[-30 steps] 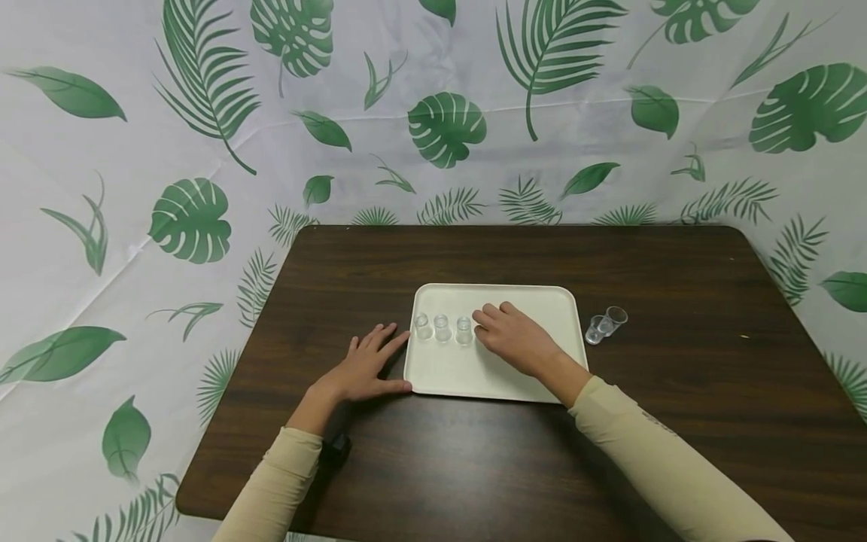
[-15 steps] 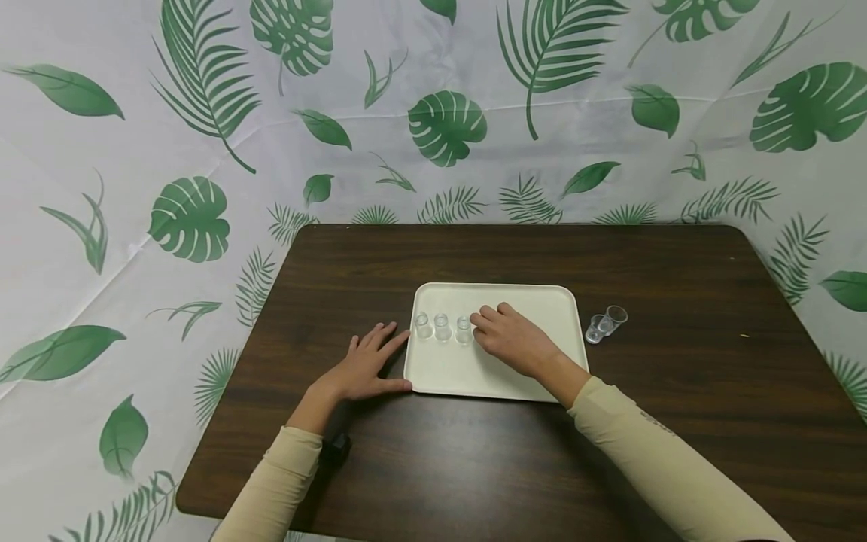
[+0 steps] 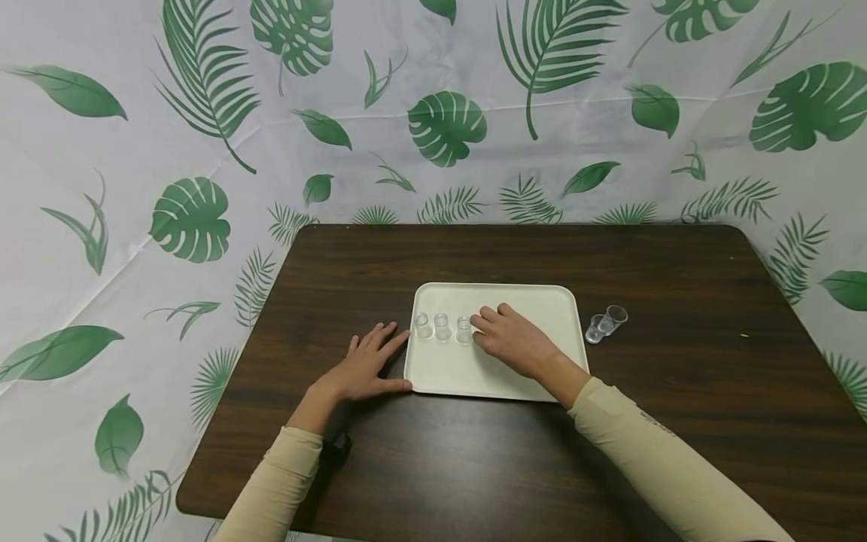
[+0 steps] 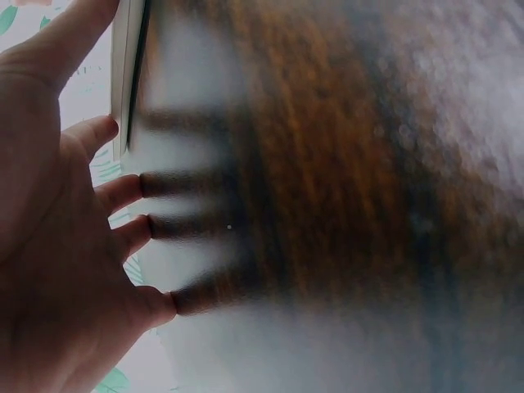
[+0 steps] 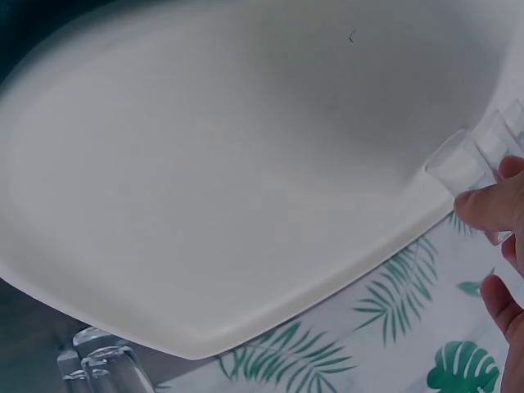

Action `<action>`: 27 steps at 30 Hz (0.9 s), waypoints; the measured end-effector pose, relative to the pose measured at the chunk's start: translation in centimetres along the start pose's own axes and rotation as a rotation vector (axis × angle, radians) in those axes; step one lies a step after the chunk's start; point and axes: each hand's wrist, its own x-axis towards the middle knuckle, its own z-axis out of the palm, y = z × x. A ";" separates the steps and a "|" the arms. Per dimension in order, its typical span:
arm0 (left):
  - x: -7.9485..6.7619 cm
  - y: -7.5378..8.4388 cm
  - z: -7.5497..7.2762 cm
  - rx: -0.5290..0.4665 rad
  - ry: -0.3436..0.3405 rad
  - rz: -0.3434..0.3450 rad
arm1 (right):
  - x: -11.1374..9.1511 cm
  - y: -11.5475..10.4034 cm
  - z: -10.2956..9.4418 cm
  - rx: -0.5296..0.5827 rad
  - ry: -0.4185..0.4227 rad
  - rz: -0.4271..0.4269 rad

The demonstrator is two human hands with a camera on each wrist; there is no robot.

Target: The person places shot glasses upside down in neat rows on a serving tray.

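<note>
A pale rectangular tray (image 3: 501, 380) lies on the dark wooden table. Along its left half stand several small clear shot glasses, with a left one (image 3: 423, 326), a middle one (image 3: 442, 327) and a right one (image 3: 463, 330) visible in the head view; they look mouth down. My right hand (image 3: 508, 339) is over the tray, its thumb and fingers pinching a shot glass (image 5: 460, 168) at the row's right end. Fingers spread, my left hand (image 3: 366, 369) rests at the tray's left edge. In the left wrist view its fingertips (image 4: 164, 304) touch the tabletop.
Two more clear shot glasses, a nearer one (image 3: 596, 330) and a farther one (image 3: 614, 319), stand close together right of the tray, apparently mouth up. Behind the table (image 3: 691, 421) hangs a white cloth (image 3: 379, 173) printed with green leaves.
My right hand has shifted very slightly left, toward the row of shot glasses. The left hand, the tray and the two glasses at the right have not visibly moved.
</note>
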 end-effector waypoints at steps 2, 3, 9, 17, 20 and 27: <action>-0.1 0.0 0.0 -0.002 0.000 0.000 | 0.0 0.0 0.0 0.019 0.000 0.005; 0.0 0.0 0.0 -0.001 0.000 0.001 | -0.1 0.0 -0.1 0.029 -0.002 0.006; 0.0 -0.1 0.1 0.006 -0.006 0.002 | -0.2 0.2 -0.4 0.076 0.000 0.016; -0.1 -0.2 0.0 0.000 -0.003 0.005 | -0.6 0.4 -0.5 0.134 0.040 0.025; -0.1 -0.3 0.0 0.006 -0.003 0.005 | -0.8 0.5 -0.6 0.166 0.068 0.038; 0.0 -0.1 0.0 0.003 -0.008 0.003 | -1.6 0.8 -1.2 0.206 0.107 0.092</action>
